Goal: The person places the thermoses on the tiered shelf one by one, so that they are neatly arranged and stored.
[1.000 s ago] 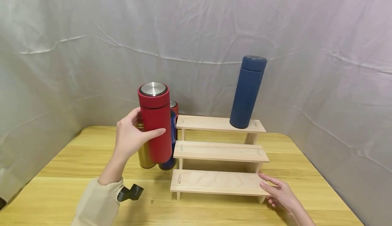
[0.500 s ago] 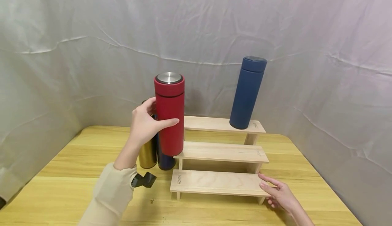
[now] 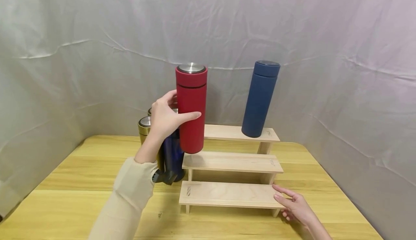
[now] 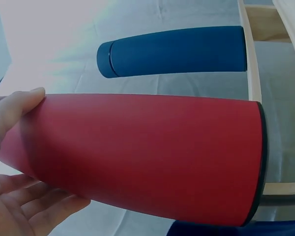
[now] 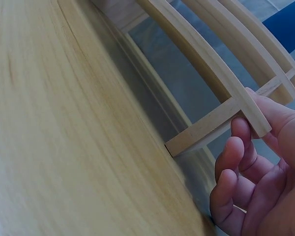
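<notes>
My left hand (image 3: 164,119) grips a red thermos flask (image 3: 191,103) with a steel-topped lid, thumb across its front. The flask is held upright in the air near the left end of a three-step wooden display stand (image 3: 227,195). In the left wrist view the red flask (image 4: 152,152) lies across the picture, and its dark base touches nothing that I can make out. A matte blue thermos flask (image 3: 261,101) stands on the top step, towards the right. My right hand (image 3: 297,207) pinches the bottom step's right end, fingers curled beneath the board (image 5: 255,115) in the right wrist view.
Left of the stand, a gold flask (image 3: 144,129) and a shiny dark blue flask (image 3: 173,157) stand close together, partly hidden by my left arm. The stand is on a wooden table (image 3: 65,204). Grey cloth (image 3: 113,77) hangs behind and at both sides.
My left hand has carried the red flask up and to the right, from in front of the other flasks to the stand's left end. My right hand keeps its hold on the bottom step.
</notes>
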`<state>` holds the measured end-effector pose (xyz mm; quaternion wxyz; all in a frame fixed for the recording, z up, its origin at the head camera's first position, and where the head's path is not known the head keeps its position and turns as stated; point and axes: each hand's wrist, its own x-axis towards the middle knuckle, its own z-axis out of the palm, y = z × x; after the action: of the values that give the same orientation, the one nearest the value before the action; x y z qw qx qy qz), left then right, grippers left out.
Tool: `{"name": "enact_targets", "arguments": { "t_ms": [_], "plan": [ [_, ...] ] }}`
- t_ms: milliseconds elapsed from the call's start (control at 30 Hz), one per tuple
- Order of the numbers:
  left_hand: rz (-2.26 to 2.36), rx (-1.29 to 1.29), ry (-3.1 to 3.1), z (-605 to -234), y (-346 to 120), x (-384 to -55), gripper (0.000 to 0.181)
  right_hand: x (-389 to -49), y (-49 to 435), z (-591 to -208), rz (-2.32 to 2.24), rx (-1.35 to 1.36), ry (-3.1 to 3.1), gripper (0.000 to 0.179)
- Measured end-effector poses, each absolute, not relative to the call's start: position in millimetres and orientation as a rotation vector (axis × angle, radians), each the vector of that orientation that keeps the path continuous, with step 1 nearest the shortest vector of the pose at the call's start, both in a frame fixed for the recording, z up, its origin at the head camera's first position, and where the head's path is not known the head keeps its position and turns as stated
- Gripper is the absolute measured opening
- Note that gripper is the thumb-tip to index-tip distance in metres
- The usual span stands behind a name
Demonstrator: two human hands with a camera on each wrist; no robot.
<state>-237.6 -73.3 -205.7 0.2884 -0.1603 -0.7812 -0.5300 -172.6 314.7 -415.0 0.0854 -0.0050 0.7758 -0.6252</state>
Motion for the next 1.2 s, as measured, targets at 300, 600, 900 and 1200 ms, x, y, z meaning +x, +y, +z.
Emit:
{"name": "enact_targets", "arguments": {
  "t_ms": [300, 600, 900, 1200],
  "plan": [
    [-1.416, -0.398, -2.076, -196, -56, -259, 0.062, -172, 316, -417, -1.859, -0.023, 2.309, 0.031],
    [-1.426, -0.438, -2.037, -195, -40, -272, 0.067, -172, 314, -416, -1.875, -0.033, 2.312, 0.031],
    [-1.458, -0.454, -2.030, -195, -23, -282, 0.068, -171, 313, -416, -1.872, -0.024, 2.312, 0.032],
    [-1.448, -0.445, -2.057, -199, -14, -287, 0.067, -172, 311, -416, -1.890, -0.041, 2.312, 0.032]
  ]
}}
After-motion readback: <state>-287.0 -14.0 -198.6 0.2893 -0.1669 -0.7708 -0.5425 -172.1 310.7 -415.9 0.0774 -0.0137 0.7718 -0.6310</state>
